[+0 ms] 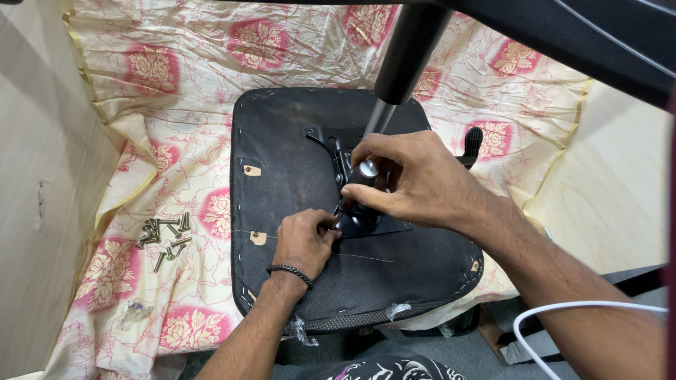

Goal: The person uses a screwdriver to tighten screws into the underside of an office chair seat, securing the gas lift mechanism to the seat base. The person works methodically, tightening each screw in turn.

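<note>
Chair seat point(296, 162) lies upside down, frame centre, on floral cloth point(176, 105). Right hand point(415, 179) grips the mechanism knob point(368, 169); left hand point(304, 243) pinches something small, can't tell what. Looks bulky, rigid; hold by edges.

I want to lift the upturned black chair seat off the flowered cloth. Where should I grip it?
Probably the two long side edges of the black chair seat, coming from both sides. It lies flat, underside up, and its centre is taken by the metal mechanism and both hands.
</note>
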